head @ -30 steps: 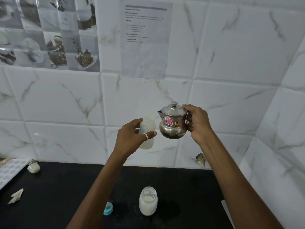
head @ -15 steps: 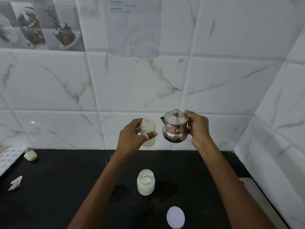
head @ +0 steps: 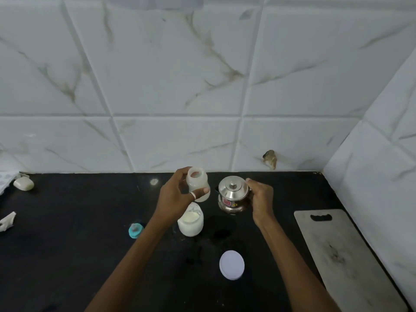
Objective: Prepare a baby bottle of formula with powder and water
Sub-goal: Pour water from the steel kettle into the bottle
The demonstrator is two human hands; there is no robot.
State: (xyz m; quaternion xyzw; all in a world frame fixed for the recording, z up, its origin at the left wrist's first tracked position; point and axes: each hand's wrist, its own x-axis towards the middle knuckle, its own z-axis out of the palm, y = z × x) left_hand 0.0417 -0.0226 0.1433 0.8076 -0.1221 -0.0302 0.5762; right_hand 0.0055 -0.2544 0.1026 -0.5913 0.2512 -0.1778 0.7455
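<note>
My left hand (head: 177,194) grips a small translucent baby bottle (head: 198,184), open at the top, held upright above the counter. My right hand (head: 261,199) holds a small steel kettle (head: 233,194) with a lid and a red sticker by its handle, right beside the bottle, low over the black counter (head: 67,244). Below my left hand stands an open glass jar of white formula powder (head: 191,221). Its white lid (head: 231,264) lies flat nearer to me. A teal bottle teat ring (head: 135,230) lies left of the jar.
A grey cutting board (head: 342,255) lies at the right by the tiled side wall. A white soap-like lump (head: 23,183) and a scrap of white paper (head: 6,220) sit at the far left. The tiled back wall has a chipped hole (head: 270,158).
Both hands have come down with the bottle and the kettle, from chest height to just above the counter. The view has tilted down; the lid and cutting board now show.
</note>
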